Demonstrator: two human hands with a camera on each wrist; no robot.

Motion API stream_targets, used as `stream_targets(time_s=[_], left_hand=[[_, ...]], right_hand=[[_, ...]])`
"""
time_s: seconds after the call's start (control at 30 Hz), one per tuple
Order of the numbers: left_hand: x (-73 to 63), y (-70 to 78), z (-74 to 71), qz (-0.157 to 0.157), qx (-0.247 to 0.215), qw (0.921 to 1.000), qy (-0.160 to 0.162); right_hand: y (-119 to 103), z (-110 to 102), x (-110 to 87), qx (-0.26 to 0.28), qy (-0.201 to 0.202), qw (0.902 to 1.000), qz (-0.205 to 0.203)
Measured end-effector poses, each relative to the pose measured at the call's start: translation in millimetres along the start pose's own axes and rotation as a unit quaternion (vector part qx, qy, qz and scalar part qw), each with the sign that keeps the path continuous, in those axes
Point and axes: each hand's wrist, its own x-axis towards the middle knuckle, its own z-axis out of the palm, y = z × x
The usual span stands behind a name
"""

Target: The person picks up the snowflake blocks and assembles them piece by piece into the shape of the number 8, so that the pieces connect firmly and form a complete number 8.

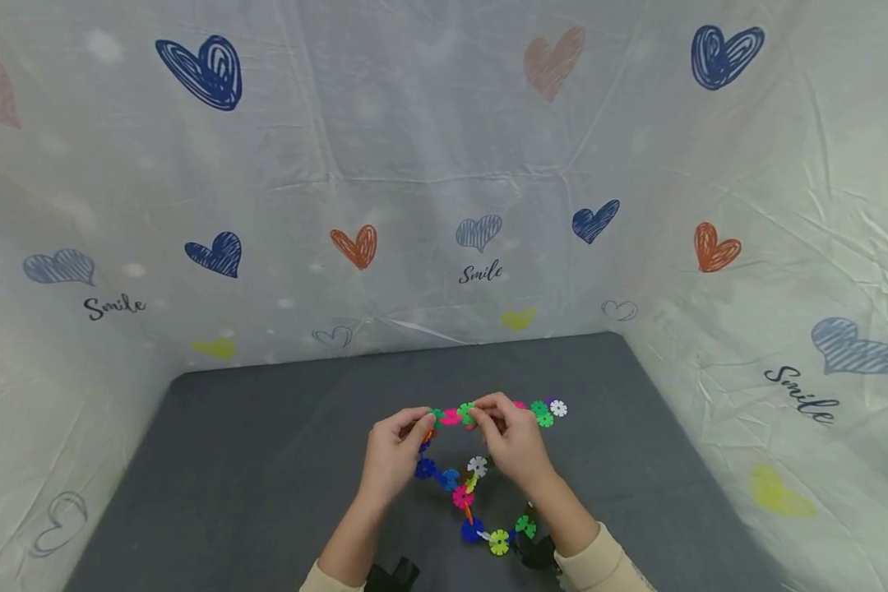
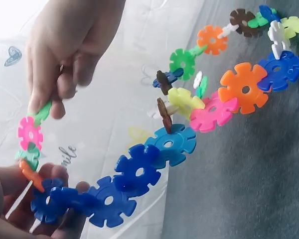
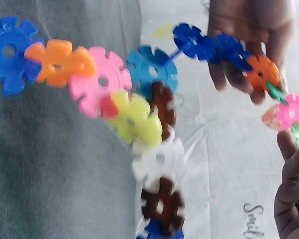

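Note:
A chain of interlocking plastic flower-shaped discs (image 1: pixel 462 497) in many colours hangs between my two hands, looping down below them. My left hand (image 1: pixel 390 460) pinches the chain near a green disc, close to orange and dark blue ones (image 2: pixel 108 200). With thumb and fingertips, my right hand (image 1: pixel 520 444) grips a bright green disc (image 1: pixel 465 411). Between the hands runs a pink disc (image 3: pixel 292 113). A brown and white branch (image 3: pixel 159 159) joins the chain beside a yellow disc (image 3: pixel 133 119). Past my right hand, green and white discs (image 1: pixel 558 408) show; how they connect is hidden.
Beneath the hands lies a dark grey tabletop (image 1: pixel 266 460). Pale cloth (image 1: pixel 414 148) printed with hearts and "Smile" rises behind it and along both sides. Black straps or mounts (image 1: pixel 394 575) sit at the wrists.

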Motion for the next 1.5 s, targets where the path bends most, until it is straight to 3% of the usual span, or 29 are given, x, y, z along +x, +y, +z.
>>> stream_targets(time_s=[0.13, 0.23, 0.43, 0.63, 0.8, 0.93, 1.07, 1.17, 1.37, 1.5], left_hand=[[-1.5, 1.1, 3.1, 0.007, -0.002, 1.0, -0.002], [-1.2, 0.7, 4.1, 0.0, -0.009, 0.9997, -0.021], [0.6, 1.5, 2.0, -0.014, -0.03, 0.9975, -0.063], [4.2, -0.6, 3.2, -0.002, 0.009, 0.9931, -0.117], [3.5, -8.3, 7.8, -0.03, 0.008, 0.9929, -0.115], [3.9, -13.0, 10.0, -0.073, -0.043, 0.9936, -0.075], [5.5, -15.7, 9.8, -0.113, -0.095, 0.9875, -0.054], [5.2, -18.0, 9.0, -0.135, -0.109, 0.9832, -0.057], [4.4, -22.3, 9.6, -0.152, -0.125, 0.9784, -0.062], [5.8, -23.1, 8.6, -0.156, -0.14, 0.9763, -0.054]], right_hand=[[5.9, 0.3, -1.3, -0.005, 0.007, 0.9993, -0.036], [8.8, -0.3, -1.6, -0.001, 0.003, 0.9993, -0.036], [12.1, -0.4, -0.5, 0.008, -0.019, 0.9997, 0.012], [13.4, 0.1, -1.0, 0.003, -0.039, 0.9984, 0.042], [19.0, -4.5, -6.4, -0.012, -0.062, 0.9931, 0.099], [27.2, -14.7, -12.6, -0.087, -0.108, 0.9749, 0.174], [35.1, -26.8, -21.4, -0.183, -0.215, 0.9334, 0.222], [40.1, -32.5, -26.7, -0.198, -0.292, 0.9057, 0.235], [44.4, -42.5, -28.7, -0.128, -0.362, 0.8922, 0.238], [42.6, -46.1, -31.6, -0.176, -0.389, 0.8703, 0.246]])
